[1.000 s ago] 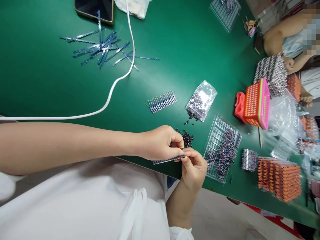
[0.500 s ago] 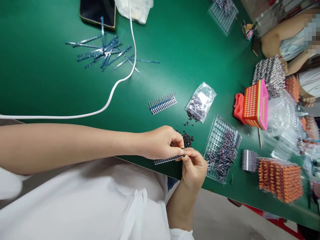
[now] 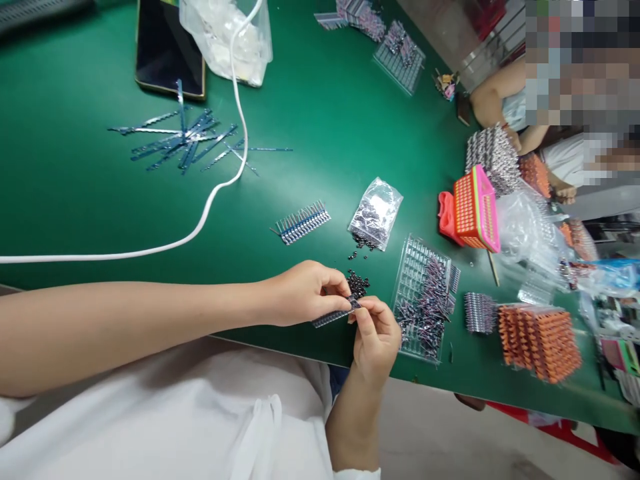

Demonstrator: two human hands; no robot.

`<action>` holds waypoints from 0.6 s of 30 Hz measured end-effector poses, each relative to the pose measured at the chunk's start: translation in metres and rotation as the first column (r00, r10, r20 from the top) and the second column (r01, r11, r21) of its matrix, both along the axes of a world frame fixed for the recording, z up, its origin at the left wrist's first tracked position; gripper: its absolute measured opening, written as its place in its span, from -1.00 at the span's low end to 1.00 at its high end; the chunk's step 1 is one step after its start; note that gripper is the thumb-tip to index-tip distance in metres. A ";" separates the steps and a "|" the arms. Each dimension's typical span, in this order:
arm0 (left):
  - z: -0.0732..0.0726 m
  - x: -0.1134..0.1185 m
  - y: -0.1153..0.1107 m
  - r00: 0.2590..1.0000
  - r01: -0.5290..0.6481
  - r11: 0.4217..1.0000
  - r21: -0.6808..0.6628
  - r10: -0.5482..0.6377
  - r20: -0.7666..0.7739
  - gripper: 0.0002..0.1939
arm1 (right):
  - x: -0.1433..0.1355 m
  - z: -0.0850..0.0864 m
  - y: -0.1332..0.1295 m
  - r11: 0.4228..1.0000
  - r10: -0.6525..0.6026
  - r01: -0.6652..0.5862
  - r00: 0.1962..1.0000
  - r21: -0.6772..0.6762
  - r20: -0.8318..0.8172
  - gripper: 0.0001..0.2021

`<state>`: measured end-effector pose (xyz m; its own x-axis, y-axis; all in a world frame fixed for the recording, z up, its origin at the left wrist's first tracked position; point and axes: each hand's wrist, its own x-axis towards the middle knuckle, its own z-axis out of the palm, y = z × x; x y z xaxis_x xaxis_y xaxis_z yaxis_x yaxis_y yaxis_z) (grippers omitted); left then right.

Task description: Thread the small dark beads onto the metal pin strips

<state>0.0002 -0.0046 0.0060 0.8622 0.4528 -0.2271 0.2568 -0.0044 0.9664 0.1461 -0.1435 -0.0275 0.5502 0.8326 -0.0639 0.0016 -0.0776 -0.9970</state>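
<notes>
My left hand (image 3: 305, 291) pinches a dark strip of small parts (image 3: 331, 318) near the table's front edge. At the strip's right end, my right hand (image 3: 376, 333) has its thumb and fingertips pressed together; whatever lies between them is too small to make out. Just behind the fingertips is a pile of small black beads (image 3: 358, 284). A clear bag (image 3: 376, 213) of the same beads lies farther back, some spilled at its mouth. To its left rests a blue strip with a row of metal pins (image 3: 303, 223).
Right of my hands stands a clear tray (image 3: 407, 267) heaped with thin parts. Beyond are a red and pink basket (image 3: 473, 208) and stacked orange parts (image 3: 540, 341). Blue strips (image 3: 187, 139), a phone (image 3: 170, 50) and a white cable (image 3: 207, 207) lie left. Other people sit at the far right.
The camera view has shifted, so most table items appear farther left and those at the back lower. Both hands remain together at the strip's right end, which looks slightly more tilted.
</notes>
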 end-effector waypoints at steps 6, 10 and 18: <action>-0.001 -0.005 0.000 0.976 0.159 0.981 0.107 -0.172 0.132 -0.77 | 0.001 0.001 0.001 0.989 0.147 -0.146 0.982 0.018 -0.116 -0.78; 0.000 -0.004 0.000 0.961 0.233 0.966 0.109 -0.246 0.125 -0.79 | 0.005 0.011 -0.010 0.989 0.151 -0.151 0.987 0.004 -0.048 -0.85; 0.003 0.000 0.005 0.995 -0.099 0.995 -0.035 0.098 -0.009 -0.76 | 0.081 0.031 -0.047 0.888 -0.257 0.459 0.550 -0.030 0.794 -0.75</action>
